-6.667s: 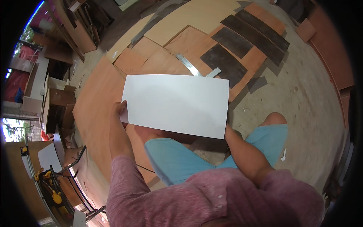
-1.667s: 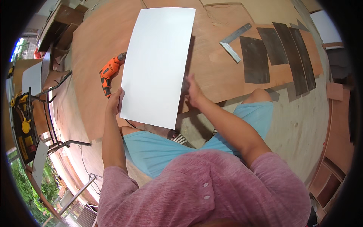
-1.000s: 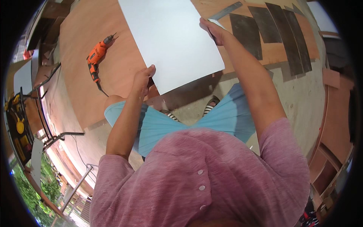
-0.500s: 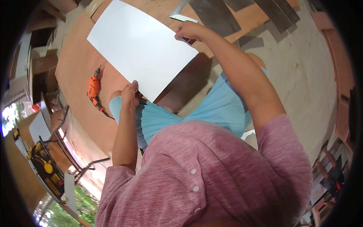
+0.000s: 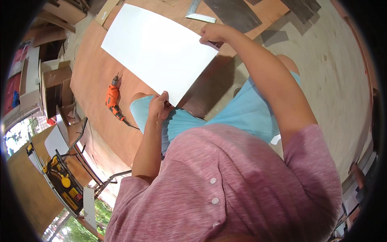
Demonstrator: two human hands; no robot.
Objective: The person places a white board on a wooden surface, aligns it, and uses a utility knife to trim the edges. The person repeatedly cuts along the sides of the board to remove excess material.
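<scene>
A white rectangular sheet [image 5: 157, 52] lies angled over the plywood [image 5: 88, 97], its near corner reaching toward my lap. My left hand [image 5: 160, 107] grips its near edge, thumb on top. My right hand [image 5: 211, 34] has curled fingers closed on its right edge, near the far right corner. An orange-and-black drill [image 5: 113, 99] with a bit lies on the plywood left of the sheet, its cord trailing toward my knee. A metal try square [image 5: 199, 16] lies beyond my right hand, beside dark panels [image 5: 231, 14].
My knees in blue shorts are below the plywood's edge. Concrete floor [image 5: 330, 88] extends to the right. At lower left stands a black-and-yellow saw [image 5: 66, 181] on a tubular stand. Stacked boards and carcasses [image 5: 54, 80] line the upper left, and a reddish board runs along the far right.
Over the last second the sheet has swung anticlockwise, its far end moving leftward, with both hands still on it. In the last half second it shifted only slightly as the view moved.
</scene>
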